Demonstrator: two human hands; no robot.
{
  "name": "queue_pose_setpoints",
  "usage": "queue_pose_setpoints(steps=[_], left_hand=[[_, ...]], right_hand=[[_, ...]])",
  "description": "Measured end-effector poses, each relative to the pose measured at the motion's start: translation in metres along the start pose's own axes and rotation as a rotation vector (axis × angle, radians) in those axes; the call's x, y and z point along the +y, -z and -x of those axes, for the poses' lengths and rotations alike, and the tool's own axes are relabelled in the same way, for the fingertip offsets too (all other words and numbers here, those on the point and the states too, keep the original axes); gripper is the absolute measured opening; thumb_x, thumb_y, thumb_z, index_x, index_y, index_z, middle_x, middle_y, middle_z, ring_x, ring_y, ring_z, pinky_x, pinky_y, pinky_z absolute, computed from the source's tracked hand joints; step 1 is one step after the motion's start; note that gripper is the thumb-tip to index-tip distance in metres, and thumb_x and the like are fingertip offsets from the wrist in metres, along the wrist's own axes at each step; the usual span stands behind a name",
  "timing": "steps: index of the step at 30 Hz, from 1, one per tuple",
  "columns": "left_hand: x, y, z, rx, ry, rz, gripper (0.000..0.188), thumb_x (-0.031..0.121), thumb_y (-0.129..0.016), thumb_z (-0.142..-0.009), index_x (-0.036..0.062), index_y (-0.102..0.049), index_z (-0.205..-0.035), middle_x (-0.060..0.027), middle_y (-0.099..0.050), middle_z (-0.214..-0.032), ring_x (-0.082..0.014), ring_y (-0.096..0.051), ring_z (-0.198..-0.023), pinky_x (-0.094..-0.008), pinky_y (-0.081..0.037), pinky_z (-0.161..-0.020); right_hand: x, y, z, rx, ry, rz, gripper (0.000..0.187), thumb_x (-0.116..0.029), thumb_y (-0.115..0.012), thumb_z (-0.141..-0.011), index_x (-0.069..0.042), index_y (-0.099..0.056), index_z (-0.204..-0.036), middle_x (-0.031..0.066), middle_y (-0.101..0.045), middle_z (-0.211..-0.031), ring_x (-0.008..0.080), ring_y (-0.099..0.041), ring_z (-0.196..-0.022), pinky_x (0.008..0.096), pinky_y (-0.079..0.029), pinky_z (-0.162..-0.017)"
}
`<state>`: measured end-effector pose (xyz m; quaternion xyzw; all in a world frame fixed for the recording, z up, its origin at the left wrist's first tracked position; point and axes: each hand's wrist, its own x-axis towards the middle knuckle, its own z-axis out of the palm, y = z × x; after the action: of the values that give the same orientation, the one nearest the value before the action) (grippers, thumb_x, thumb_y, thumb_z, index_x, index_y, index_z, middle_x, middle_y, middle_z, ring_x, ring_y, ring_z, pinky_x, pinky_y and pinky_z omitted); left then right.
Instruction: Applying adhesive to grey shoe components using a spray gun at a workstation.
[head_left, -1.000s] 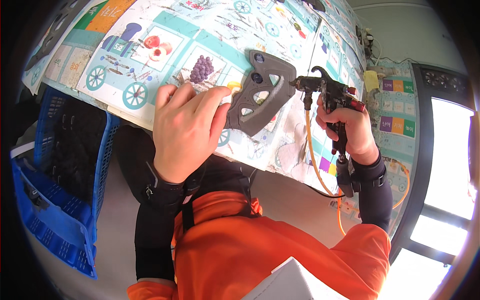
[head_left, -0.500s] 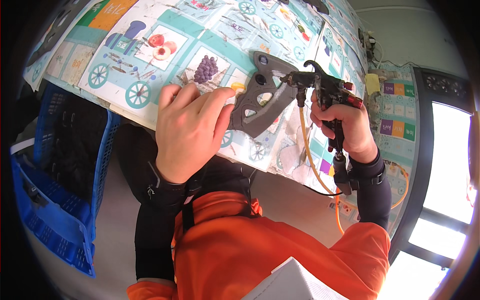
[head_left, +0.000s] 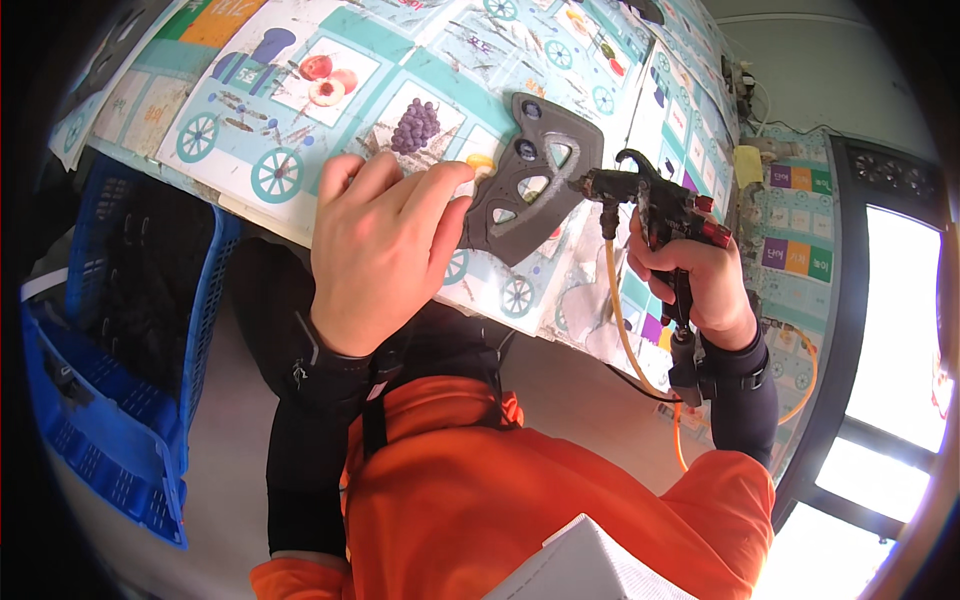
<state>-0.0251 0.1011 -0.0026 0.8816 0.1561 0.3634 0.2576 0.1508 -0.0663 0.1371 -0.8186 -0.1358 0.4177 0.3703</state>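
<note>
My left hand [head_left: 385,240] pinches the near left end of a dark grey curved part [head_left: 545,215] between thumb and fingers. This flat piece has several cut-outs and two round recesses, and is tilted over the printed sheet. My right hand [head_left: 700,275] is wrapped round the handle of a black spray gun [head_left: 665,205] with red knobs. Its nozzle points left at the right edge of the grey part, with a small gap between. From the gun an orange hose [head_left: 618,300] hangs down. The tips of my left fingers are partly hidden.
Printed sheets with fruit pictures cover the table [head_left: 330,130], smeared with dark marks. A blue plastic crate [head_left: 200,340] with dark contents stands at the lower left. On the right are a bright glazed door [head_left: 900,320] and a dark fan unit [head_left: 885,175].
The spray gun has moved slightly toward me and to the right, its nozzle now lower along the part's edge. The grey part has tilted a little in my left hand.
</note>
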Motion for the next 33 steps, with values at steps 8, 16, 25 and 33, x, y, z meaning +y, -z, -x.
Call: queue_pose_setpoints(steps=[8, 16, 25, 33], left_hand=[[-0.001, 0.001, 0.0, -0.018, 0.004, -0.013, 0.017, 0.012, -0.069, -0.079, 0.0105, -0.062, -0.095, -0.001, -0.065, -0.078, -0.0199, -0.053, -0.069, -0.0336, -0.035, -0.072], [-0.001, -0.003, 0.001, 0.038, -0.013, 0.024, 0.016, 0.011, -0.066, -0.079, 0.0113, -0.061, -0.094, 0.001, -0.061, -0.072, -0.0181, -0.051, -0.067, -0.0324, -0.034, -0.073], [-0.002, -0.003, 0.0, 0.046, -0.021, 0.021, 0.017, 0.011, -0.066, -0.079, 0.0113, -0.06, -0.095, 0.0008, -0.061, -0.071, -0.0183, -0.051, -0.067, -0.0327, -0.035, -0.073], [-0.002, -0.002, 0.0, 0.038, -0.024, 0.006, 0.017, 0.01, -0.066, -0.079, 0.0112, -0.06, -0.096, 0.0009, -0.06, -0.069, -0.0181, -0.051, -0.067, -0.0328, -0.035, -0.073]], right_hand=[[0.003, -0.002, -0.001, -0.04, 0.018, -0.007, 0.02, 0.0, -0.054, -0.075, 0.003, -0.056, -0.095, 0.0064, -0.053, -0.067, 0.0089, -0.04, -0.046, 0.0223, -0.032, -0.044], [-0.001, -0.013, -0.003, -0.109, 0.038, 0.04, 0.015, -0.003, -0.053, -0.073, 0.001, -0.056, -0.088, 0.0072, -0.051, -0.064, 0.008, -0.037, -0.043, 0.0223, -0.028, -0.042], [-0.002, -0.016, 0.006, -0.208, 0.08, 0.053, 0.012, 0.001, -0.051, -0.071, 0.002, -0.055, -0.082, 0.0041, -0.052, -0.065, 0.0073, -0.039, -0.045, 0.0221, -0.03, -0.045], [0.007, -0.01, 0.016, -0.18, -0.003, 0.021, 0.012, 0.0, -0.05, -0.07, 0.003, -0.055, -0.08, 0.0056, -0.052, -0.065, 0.0075, -0.039, -0.044, 0.0228, -0.03, -0.043]])
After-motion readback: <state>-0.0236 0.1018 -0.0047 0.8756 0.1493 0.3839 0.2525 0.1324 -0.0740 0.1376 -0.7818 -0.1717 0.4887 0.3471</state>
